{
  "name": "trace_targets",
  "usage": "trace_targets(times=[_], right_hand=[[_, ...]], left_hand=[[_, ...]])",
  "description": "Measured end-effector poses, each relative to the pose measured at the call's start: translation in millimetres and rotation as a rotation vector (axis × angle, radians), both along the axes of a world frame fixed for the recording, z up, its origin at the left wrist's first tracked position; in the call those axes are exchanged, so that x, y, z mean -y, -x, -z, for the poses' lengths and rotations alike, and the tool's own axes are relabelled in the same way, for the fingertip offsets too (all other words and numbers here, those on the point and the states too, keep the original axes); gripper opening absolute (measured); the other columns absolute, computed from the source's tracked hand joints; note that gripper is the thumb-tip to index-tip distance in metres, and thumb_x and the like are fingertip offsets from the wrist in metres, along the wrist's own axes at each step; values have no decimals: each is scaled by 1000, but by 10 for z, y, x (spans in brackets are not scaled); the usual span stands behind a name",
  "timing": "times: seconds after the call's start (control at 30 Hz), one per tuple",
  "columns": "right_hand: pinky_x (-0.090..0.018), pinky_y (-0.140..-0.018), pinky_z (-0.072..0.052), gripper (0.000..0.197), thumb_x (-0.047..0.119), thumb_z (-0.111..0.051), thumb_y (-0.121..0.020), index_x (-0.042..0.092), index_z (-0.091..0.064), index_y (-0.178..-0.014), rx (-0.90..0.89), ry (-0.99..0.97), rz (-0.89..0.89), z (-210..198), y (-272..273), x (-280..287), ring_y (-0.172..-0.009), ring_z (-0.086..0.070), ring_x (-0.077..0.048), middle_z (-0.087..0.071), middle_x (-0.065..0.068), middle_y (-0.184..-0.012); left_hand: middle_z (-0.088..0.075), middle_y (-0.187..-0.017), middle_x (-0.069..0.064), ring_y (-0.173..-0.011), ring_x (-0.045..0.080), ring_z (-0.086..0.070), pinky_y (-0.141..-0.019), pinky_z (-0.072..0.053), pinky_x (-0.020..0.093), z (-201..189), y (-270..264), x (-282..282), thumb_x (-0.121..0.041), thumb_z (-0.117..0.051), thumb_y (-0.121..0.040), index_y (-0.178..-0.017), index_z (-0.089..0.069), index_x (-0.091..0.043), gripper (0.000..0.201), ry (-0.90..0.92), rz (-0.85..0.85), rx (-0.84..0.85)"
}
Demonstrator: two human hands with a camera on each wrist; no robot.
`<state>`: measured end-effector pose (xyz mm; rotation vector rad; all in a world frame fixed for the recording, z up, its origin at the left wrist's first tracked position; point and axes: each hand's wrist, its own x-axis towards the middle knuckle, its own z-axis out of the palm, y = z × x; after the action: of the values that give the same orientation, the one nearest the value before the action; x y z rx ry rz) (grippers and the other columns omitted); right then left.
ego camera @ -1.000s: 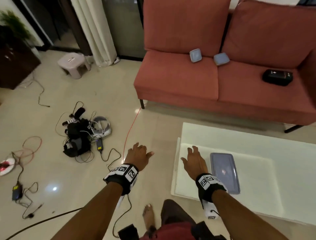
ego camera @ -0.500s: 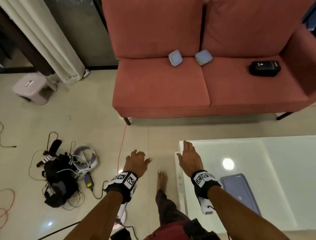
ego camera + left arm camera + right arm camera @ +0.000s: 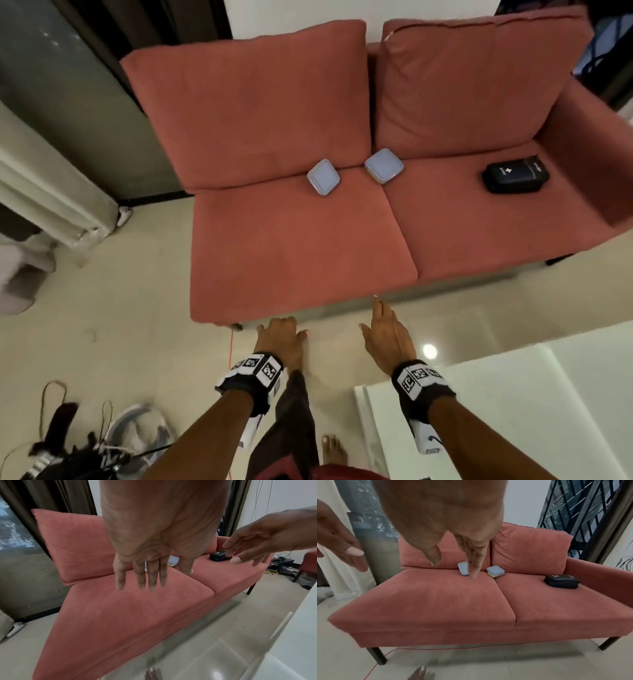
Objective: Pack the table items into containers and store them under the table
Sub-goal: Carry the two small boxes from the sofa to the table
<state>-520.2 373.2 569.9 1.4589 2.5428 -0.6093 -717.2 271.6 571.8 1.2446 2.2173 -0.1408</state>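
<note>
Two small square containers with blue-grey lids lie on the red sofa [image 3: 301,260] at the seam between the seat cushions, the left container [image 3: 323,177] tilted against the back cushion and the right container [image 3: 383,166] flat. The right wrist view shows both, left container [image 3: 463,568] and right container [image 3: 495,571]. A black zip pouch [image 3: 515,174] lies further right on the seat. My left hand [image 3: 284,330] and right hand [image 3: 380,325] stretch forward over the floor, just short of the sofa's front edge. Both have straight fingers and hold nothing.
The white table's corner [image 3: 513,394] is at the lower right, beside my right forearm. A heap of black gear and cables [image 3: 78,445] lies on the floor at lower left. A pale stool [image 3: 20,274] and a curtain [image 3: 51,192] stand left. A thin red cable [image 3: 231,359] runs under the sofa.
I have turned from the table toward the sofa and come closer to it. Both hands have moved off the table edge toward the sofa front; the flat blue tray on the table is out of view.
</note>
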Motion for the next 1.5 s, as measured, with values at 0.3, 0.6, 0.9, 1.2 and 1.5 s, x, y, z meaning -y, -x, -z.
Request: trace_targets(times=[0.3, 0.6, 0.9, 1.2, 1.5], right_hand=[[-32, -81, -57, 66, 28, -53, -94, -5, -26, -144, 157, 25, -27, 236, 943, -1431, -108, -60, -29, -50, -19, -132], [-39, -82, -54, 69, 33, -52, -94, -3, -23, -145, 111, 108, 152, 514, 1629, -2926, -110, -57, -35, -44, -20, -134], [-43, -92, -45, 70, 47, -57, -90, -1, -35, -136, 74, 76, 234, 1476, 1992, -4715, -114, -51, -36, -48, -20, -130], [-62, -113, -9, 141, 78, -70, -51, 6, -1, -151, 125, 19, 274, 2228, 2229, -6449, -145, -1, -45, -2, -28, -157], [-57, -104, -30, 129, 69, -73, -57, 5, -10, -150, 174, 57, 362, 2320, 2030, -6214, -137, -25, -43, -23, -29, -149]], left_hand=[[-65, -120, 15, -112, 32, -59, -100, -41, 44, 335, 1141, -1681, -50, -42, -94, -115, -59, -9, 49, 165, 162, 87], [-61, -121, 18, -116, 34, -52, -94, -43, 40, 670, 1758, -3446, -42, -47, -95, -116, -58, -5, 45, -31, 180, 115], [-48, -136, 28, -126, 41, -46, -102, -41, 46, 1511, 2242, -4992, -49, -57, -81, -135, -38, 9, 81, -222, -297, 182], [-59, -124, 25, -114, 41, -57, -91, -47, 41, 2111, 2502, -5688, -49, -74, -76, -126, -42, 2, 77, -216, -559, 145], [-53, -135, 23, -125, 36, -51, -108, -39, 39, 2174, 1871, -5417, -44, -62, -88, -135, -43, 1, 68, -270, -630, 332]])
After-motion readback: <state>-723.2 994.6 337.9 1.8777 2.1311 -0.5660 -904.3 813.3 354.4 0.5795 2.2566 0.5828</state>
